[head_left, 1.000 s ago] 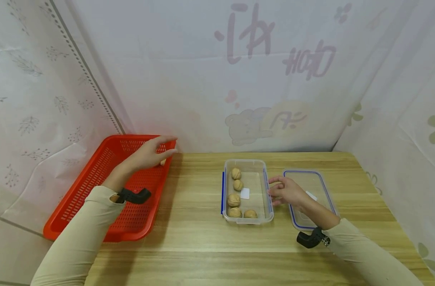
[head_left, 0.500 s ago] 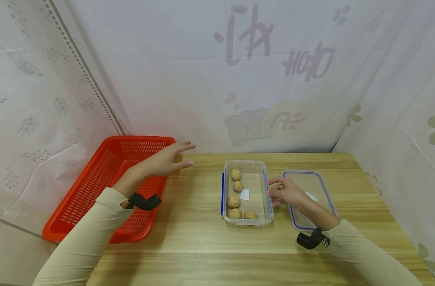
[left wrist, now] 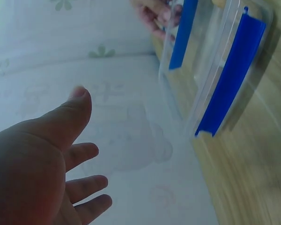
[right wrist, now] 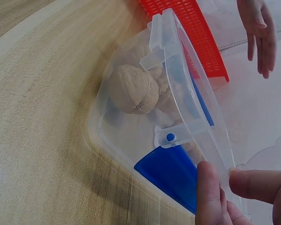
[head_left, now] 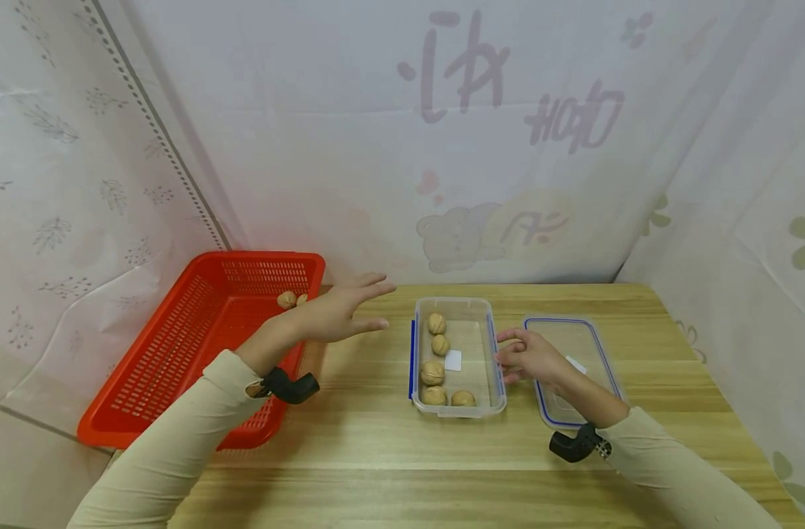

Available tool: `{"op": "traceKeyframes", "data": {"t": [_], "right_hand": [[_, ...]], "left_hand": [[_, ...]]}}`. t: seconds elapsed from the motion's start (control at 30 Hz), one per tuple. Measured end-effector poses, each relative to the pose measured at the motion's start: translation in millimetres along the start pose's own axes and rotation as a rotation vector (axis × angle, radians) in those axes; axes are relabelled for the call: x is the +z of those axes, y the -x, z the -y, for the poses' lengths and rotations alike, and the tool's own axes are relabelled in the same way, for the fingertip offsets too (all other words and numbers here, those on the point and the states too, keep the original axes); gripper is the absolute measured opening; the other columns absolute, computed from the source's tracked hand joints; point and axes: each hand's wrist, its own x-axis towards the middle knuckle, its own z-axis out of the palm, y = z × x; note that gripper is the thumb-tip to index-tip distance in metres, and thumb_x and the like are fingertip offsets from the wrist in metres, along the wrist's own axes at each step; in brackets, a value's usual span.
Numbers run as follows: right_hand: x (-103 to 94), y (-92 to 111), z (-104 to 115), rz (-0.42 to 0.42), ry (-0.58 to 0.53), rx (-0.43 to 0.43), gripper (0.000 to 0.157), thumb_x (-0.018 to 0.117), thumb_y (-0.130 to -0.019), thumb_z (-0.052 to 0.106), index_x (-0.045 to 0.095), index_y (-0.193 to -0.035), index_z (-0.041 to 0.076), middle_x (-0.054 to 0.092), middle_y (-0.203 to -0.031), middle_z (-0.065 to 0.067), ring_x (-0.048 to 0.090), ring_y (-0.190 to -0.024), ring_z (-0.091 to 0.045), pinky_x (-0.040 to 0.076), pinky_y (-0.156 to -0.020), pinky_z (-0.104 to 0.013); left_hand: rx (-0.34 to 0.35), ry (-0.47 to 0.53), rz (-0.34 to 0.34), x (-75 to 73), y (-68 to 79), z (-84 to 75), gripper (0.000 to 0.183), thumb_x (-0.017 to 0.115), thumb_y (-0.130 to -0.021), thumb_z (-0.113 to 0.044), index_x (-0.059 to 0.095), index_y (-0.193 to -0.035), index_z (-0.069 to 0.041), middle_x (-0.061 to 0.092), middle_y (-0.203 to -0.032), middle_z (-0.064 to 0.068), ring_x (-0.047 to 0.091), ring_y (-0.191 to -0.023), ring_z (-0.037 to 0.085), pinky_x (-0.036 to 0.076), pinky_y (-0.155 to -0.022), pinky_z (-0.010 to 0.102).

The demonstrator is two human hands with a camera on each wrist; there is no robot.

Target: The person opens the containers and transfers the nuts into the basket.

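In the head view, the left grip [head_left: 336, 312] hangs over the table [head_left: 376, 441], fingers and thumb extended and apart with nothing in them, at the near right side of a red perforated basket [head_left: 264, 256]. Two walnuts [head_left: 286, 300] show in the basket's far right corner, just behind that grip, perhaps gathered there by a tilt. To its right stands a lidless plastic food container [head_left: 471, 330] with five walnuts [head_left: 432, 372] along its left and near sides. The right grip [head_left: 531, 358] is at the container's right wall, probably to steady it. The blue-edged lid [head_left: 561, 334] lies beyond that grip to the right, partly under the forearm, seemingly set aside so the container can be filled. The table is pale wood-grain, backed and flanked by white hanging sheets [head_left: 349, 147] printed with lettering, a bear, leafy sprigs and flowers. In the left wrist view, the bare palm and parted fingers confirm an unloaded grip; the container's blue latch [left wrist: 234, 75] lies well apart from it. In the right wrist view, the thumb and fingers pinch the container's rim from either side, with walnuts visible through the clear wall beyond the fingertips.
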Motion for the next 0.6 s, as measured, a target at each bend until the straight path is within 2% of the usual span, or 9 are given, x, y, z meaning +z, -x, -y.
{"op": "traceKeyframes", "data": {"t": [0.37, 0.6], "right_hand": [[0.0, 0.5, 1.7, 0.0, -0.002, 0.005, 0.047, 0.061, -0.1, 0.0, 0.039, -0.14, -0.01, 0.065, -0.1, -0.014, 0.064, -0.084, -0.018, 0.062, -0.074, -0.039], [-0.5, 0.2, 3.0, 0.001, -0.001, 0.008, 0.047, 0.06, -0.1, 0.0, 0.038, -0.141, -0.01, 0.065, -0.101, -0.015, 0.064, -0.084, -0.018, 0.062, -0.074, -0.039]], "left_hand": [[0.086, -0.104, 0.07, 20.1, -16.8, -20.6, 0.069, 0.066, -0.1, -0.04, 0.041, -0.157, -0.009, 0.026, -0.165, 0.02, 0.021, -0.152, 0.039, 0.022, -0.121, 0.056], [0.104, -0.15, 0.164, 33.0, -29.9, -30.5, 0.072, 0.062, -0.1, -0.047, 0.037, -0.159, -0.015, 0.02, -0.167, 0.016, 0.016, -0.154, 0.036, 0.016, -0.123, 0.054]]}}
